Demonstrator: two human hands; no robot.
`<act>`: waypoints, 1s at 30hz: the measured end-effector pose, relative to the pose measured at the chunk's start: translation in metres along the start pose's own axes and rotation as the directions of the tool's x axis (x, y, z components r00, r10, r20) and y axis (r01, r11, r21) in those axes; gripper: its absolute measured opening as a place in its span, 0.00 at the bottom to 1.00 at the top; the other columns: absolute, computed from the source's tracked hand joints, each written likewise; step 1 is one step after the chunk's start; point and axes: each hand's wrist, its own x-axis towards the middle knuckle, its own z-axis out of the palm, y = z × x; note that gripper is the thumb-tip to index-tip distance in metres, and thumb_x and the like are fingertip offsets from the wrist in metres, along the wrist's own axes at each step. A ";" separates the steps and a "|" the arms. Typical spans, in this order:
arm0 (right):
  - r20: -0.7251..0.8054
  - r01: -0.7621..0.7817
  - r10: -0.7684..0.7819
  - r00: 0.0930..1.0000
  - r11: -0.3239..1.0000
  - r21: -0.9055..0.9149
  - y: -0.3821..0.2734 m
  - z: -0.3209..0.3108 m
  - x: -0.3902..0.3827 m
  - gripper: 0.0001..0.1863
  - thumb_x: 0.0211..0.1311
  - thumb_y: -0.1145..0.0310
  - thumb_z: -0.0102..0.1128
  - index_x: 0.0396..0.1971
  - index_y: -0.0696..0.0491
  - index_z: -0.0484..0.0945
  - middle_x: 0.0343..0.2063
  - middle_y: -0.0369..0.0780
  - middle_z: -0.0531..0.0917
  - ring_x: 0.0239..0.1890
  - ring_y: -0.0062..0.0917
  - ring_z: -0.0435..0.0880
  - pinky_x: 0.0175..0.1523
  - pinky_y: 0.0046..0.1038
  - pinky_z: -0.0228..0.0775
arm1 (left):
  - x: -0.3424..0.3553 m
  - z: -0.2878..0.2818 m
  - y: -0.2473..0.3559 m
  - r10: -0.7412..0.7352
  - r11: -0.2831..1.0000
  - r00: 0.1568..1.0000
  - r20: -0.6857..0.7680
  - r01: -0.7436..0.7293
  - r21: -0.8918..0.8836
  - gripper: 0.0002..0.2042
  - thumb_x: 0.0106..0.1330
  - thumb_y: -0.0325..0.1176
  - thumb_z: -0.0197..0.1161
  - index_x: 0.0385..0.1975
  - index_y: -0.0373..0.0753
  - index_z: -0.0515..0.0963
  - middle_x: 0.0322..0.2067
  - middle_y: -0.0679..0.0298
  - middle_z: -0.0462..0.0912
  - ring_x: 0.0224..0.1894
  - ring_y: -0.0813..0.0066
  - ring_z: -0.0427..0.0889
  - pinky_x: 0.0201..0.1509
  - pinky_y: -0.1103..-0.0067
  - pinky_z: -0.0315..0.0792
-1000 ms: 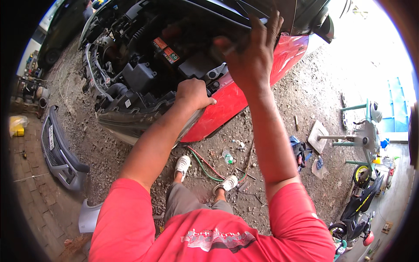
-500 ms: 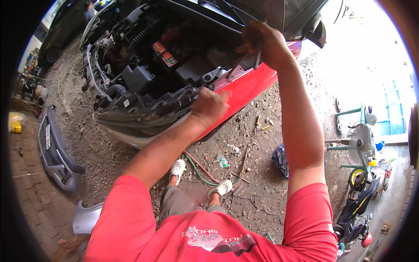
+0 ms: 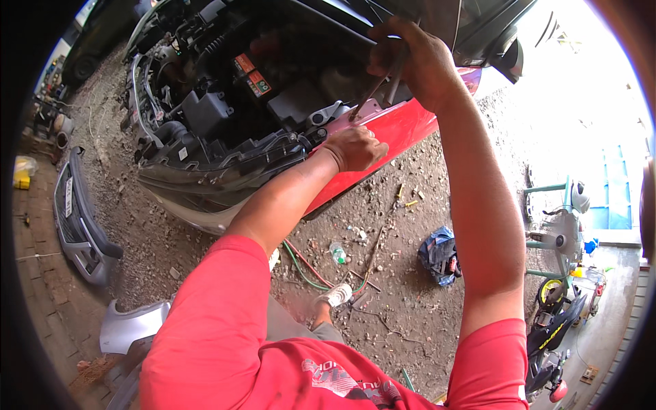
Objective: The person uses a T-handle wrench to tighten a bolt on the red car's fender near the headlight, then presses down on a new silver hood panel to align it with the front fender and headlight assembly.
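Observation:
My right hand (image 3: pixel 417 65) is raised over the front fender and closed round a thin, rod-like metal tool (image 3: pixel 369 97). The tool slants down so that its tip meets the fender's upper edge beside the headlight; its kind is hard to make out. A second, greyer rod end (image 3: pixel 394 87) sticks out below the same hand. Just under the tip, my left hand (image 3: pixel 357 149) rests against the red fender (image 3: pixel 403 130) with its fingers curled. Whatever those fingers pinch, if anything, is hidden. The headlight (image 3: pixel 225 179) lies left of my left wrist.
Under the raised hood, the battery (image 3: pixel 253 76) sits in the engine bay. A detached bumper (image 3: pixel 83 222) and a silver panel (image 3: pixel 133 326) lie at left. On the gravel are hoses (image 3: pixel 301 263), a bottle (image 3: pixel 338 254) and a dark blue bag (image 3: pixel 439 256). A motorcycle (image 3: pixel 557 328) stands at right.
My left hand has moved right along the fender edge, to just below the tool's tip. My right hand stays raised with the tool, slightly shifted. The whole view has shifted a little.

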 end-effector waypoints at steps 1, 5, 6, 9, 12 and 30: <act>-0.021 -0.023 0.025 0.999 0.997 0.079 0.001 0.000 -0.001 0.24 0.77 0.54 0.52 0.48 0.63 0.82 0.29 0.44 0.85 0.32 0.32 0.86 0.47 0.39 0.83 | -0.001 -0.001 0.000 -0.033 0.999 0.999 0.020 0.033 -0.012 0.07 0.66 0.34 0.62 0.25 0.45 0.74 0.20 0.64 0.81 0.29 0.66 0.85 0.38 0.69 0.76; -0.065 -0.043 0.054 0.996 0.987 0.158 0.001 0.004 -0.004 0.24 0.77 0.55 0.52 0.49 0.63 0.82 0.29 0.44 0.85 0.32 0.31 0.86 0.48 0.38 0.84 | -0.002 -0.018 0.003 -0.103 0.994 0.995 -0.004 0.103 -0.037 0.11 0.67 0.37 0.64 0.24 0.44 0.74 0.20 0.61 0.82 0.29 0.61 0.85 0.40 0.67 0.77; -0.067 -0.043 0.056 0.996 0.985 0.169 0.002 0.001 -0.004 0.24 0.77 0.55 0.52 0.49 0.63 0.82 0.29 0.44 0.85 0.31 0.31 0.86 0.48 0.38 0.84 | 0.002 -0.031 0.007 -0.193 0.980 0.981 -0.023 0.191 -0.058 0.11 0.66 0.38 0.65 0.24 0.43 0.75 0.21 0.60 0.83 0.29 0.60 0.86 0.41 0.67 0.78; -0.077 -0.039 0.054 0.996 0.981 0.188 0.008 -0.004 -0.006 0.24 0.78 0.55 0.51 0.50 0.63 0.82 0.29 0.44 0.85 0.30 0.30 0.86 0.47 0.38 0.85 | -0.009 -0.075 0.013 -0.543 0.839 0.837 -0.061 0.538 -0.087 0.16 0.65 0.49 0.69 0.27 0.40 0.82 0.26 0.53 0.87 0.33 0.53 0.89 0.41 0.62 0.81; -0.098 -0.026 0.043 0.994 0.986 0.164 0.007 -0.008 -0.010 0.24 0.78 0.55 0.51 0.50 0.63 0.82 0.28 0.44 0.85 0.30 0.29 0.87 0.46 0.37 0.85 | -0.029 -0.132 -0.012 -0.843 0.518 0.506 0.181 0.855 0.021 0.26 0.64 0.61 0.66 0.33 0.38 0.86 0.30 0.47 0.88 0.37 0.48 0.89 0.44 0.61 0.82; -0.228 -0.056 0.131 0.965 0.949 0.309 -0.004 0.015 -0.006 0.23 0.80 0.54 0.50 0.49 0.61 0.79 0.28 0.47 0.86 0.26 0.35 0.86 0.31 0.35 0.79 | -0.067 -0.120 -0.040 -0.872 0.361 0.344 0.348 0.932 -0.016 0.32 0.63 0.67 0.65 0.30 0.36 0.88 0.29 0.45 0.87 0.37 0.47 0.88 0.46 0.60 0.80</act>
